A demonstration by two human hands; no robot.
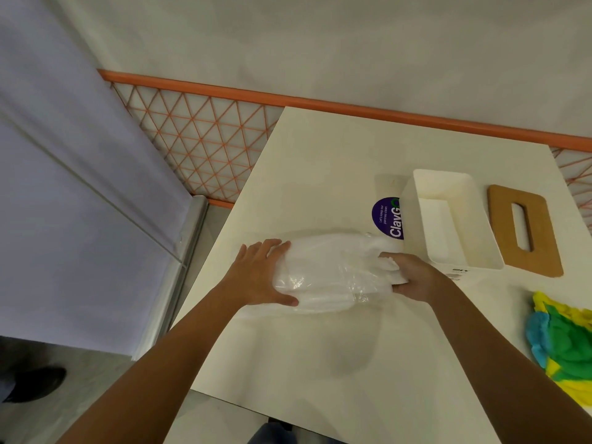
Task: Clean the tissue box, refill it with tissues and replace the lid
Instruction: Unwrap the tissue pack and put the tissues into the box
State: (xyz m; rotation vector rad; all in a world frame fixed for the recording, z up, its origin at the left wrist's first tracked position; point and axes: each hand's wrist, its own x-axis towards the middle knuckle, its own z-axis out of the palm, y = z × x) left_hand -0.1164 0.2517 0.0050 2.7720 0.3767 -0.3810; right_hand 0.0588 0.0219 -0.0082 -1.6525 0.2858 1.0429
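Right now both hands are on the tissue pack [330, 270], which lies on the surface [320, 347] just to the near left of the tissue box [461, 200], its right end almost touching the box's near corner. The pack's long axis runs left to right, roughly crosswise to the long axis of the box, which points away from the person.

The left hand [262, 274] clasps the pack's far end from the box, fingers laid over the plastic and thumb along the near edge. The right hand [413, 277] is the one next to the box. Its grip is curled round the white tissues [389, 264] showing at the pack's open end, thumb underneath.

The box stands open and looks empty inside. The wooden lid [503, 225] lies flat just to the right of the box, slot up. A purple sticker [386, 216] shows from under the box's left wall, and a coloured cloth [563, 344] lies nearer the person than the box, off to its right.

Judging by this, the refill is the step in hand. The stack must come out rightward, then turn to match the box before going in.
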